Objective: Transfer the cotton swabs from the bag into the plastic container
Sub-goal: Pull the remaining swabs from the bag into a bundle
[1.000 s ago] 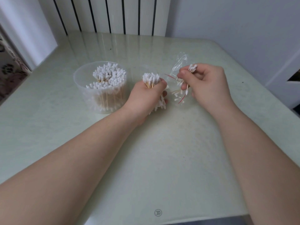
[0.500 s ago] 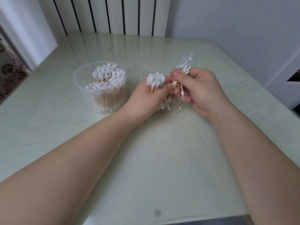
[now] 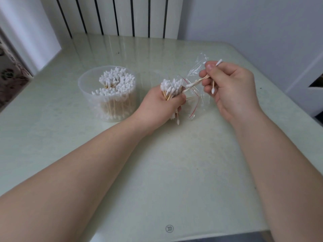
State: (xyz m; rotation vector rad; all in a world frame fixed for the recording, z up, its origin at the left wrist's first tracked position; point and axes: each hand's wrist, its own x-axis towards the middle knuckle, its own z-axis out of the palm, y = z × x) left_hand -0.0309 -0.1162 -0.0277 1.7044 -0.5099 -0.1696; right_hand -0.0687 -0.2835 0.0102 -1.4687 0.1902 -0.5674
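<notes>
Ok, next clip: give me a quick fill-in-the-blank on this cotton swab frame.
1. The left hand grips a thick bundle of cotton swabs; the right hand pinches far ____.
2. The clear bag between the hands carries a thin ____ stripe.
3. The swabs inside the plastic container stand ____.

Missing words: fewer; red; upright.

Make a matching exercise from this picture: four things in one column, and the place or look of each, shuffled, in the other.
1. container
2. thick bundle of swabs
3. few swabs
4. bag

A. pinched by the right hand
B. clear, with a red strip
C. standing on the table, left of both hands
D. gripped in the left hand

Pairs: 1-C, 2-D, 3-A, 4-B.
</notes>
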